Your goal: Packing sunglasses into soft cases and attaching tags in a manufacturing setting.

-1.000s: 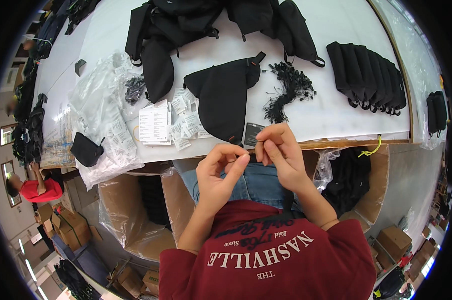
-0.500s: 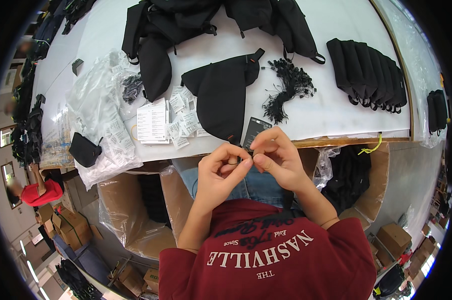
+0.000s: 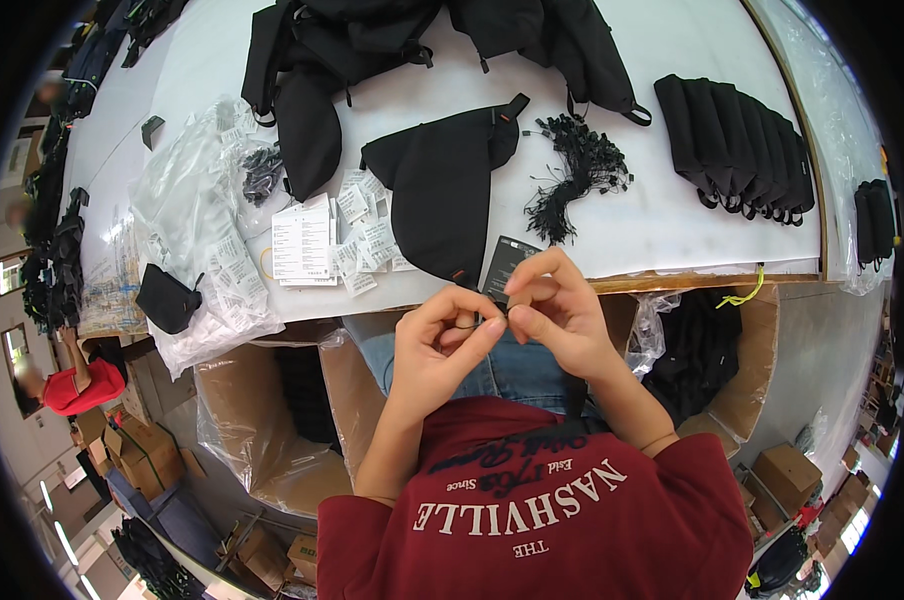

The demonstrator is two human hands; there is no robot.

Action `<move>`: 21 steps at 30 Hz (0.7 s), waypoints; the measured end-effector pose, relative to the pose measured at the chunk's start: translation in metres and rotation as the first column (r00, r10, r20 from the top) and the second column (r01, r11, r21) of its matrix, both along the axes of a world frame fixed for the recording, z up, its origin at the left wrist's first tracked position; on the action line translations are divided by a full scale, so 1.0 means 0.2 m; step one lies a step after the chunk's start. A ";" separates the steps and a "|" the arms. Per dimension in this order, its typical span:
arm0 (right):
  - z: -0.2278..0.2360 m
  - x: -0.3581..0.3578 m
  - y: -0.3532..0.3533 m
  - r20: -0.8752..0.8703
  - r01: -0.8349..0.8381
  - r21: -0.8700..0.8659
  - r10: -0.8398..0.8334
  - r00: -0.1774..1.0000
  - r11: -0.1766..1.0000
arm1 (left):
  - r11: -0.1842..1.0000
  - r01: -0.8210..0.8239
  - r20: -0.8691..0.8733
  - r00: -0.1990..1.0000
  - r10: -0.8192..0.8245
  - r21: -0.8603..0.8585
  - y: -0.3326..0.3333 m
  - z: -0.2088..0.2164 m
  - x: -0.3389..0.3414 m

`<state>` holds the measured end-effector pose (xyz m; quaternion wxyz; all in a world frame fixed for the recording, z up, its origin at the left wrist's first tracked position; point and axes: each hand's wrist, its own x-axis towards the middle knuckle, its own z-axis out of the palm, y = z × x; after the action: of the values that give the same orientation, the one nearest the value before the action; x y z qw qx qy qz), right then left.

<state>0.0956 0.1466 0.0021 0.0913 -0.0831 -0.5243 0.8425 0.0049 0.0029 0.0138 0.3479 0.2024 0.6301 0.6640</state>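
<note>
My left hand [image 3: 437,345] pinches a thin black tag string [image 3: 467,326] between thumb and forefinger. Close beside it, my right hand [image 3: 564,315] is closed in a pinch on the same string, the fingertips nearly meeting at the table's front edge. A black hang tag [image 3: 505,266] with pale print stands just beyond the fingertips. The tip of a black fabric pouch [image 3: 442,205] with small orange tabs reaches down to my hands. The fingers hide where string, tag and pouch join.
Beyond the pouch lies a bundle of black tag strings [image 3: 578,170]. White printed cards [image 3: 304,245] and clear plastic bags [image 3: 197,195] are on the left. Black pouches [image 3: 737,150] stand in a row at right. Open cartons [image 3: 257,430] sit below the table edge.
Almost nothing differs. The hang tag and my right fingers have shifted very slightly; both hands keep their pinch.
</note>
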 end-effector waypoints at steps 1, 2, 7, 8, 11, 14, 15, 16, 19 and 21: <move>0.00 0.00 0.00 -0.004 -0.012 0.000 0.012 1.000 1.000 | 1.000 -0.002 0.012 1.000 0.002 -0.008 0.00 0.00 0.00; 0.00 0.00 0.01 -0.008 -0.023 0.000 0.023 1.000 1.000 | 1.000 -0.002 0.012 1.000 0.002 -0.008 0.00 0.00 0.00; 0.00 0.01 0.03 0.004 -0.099 -0.052 0.099 0.995 0.994 | 0.998 0.059 0.042 0.997 -0.060 0.038 0.00 -0.01 -0.02; 0.00 0.01 0.03 0.002 -0.144 -0.118 0.145 0.989 0.983 | 0.997 0.060 0.041 0.997 -0.062 0.038 0.00 -0.01 -0.02; 0.01 0.02 0.07 -0.046 -0.247 -0.164 0.242 0.969 0.955 | 0.992 0.109 0.079 0.990 -0.115 0.070 -0.01 0.00 0.01; 0.02 0.02 0.09 -0.073 -0.318 -0.215 0.309 0.948 0.924 | 0.990 0.129 0.052 0.990 -0.132 0.062 -0.02 0.00 0.03; 0.02 0.02 0.09 -0.073 -0.316 -0.213 0.307 0.949 0.925 | 0.991 0.113 -0.019 0.994 -0.111 0.078 -0.02 -0.01 0.04; 0.03 0.02 0.11 -0.079 -0.354 -0.217 0.345 0.935 0.910 | 0.991 0.097 -0.089 0.992 -0.088 0.096 -0.02 -0.01 0.04; 0.03 0.00 0.17 -0.019 -0.307 -0.102 0.307 0.952 0.946 | 0.992 0.085 -0.236 0.966 -0.103 -0.089 0.01 0.03 0.03; -0.11 -0.04 0.25 0.196 -0.017 -0.020 0.021 0.980 1.000 | 0.989 0.102 -0.260 0.957 -0.127 -0.108 0.02 0.05 0.05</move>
<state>0.0867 0.1976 -0.0195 0.0304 -0.1617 -0.5241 0.8356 0.0145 0.0072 0.0245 0.3071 0.3096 0.6888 0.5792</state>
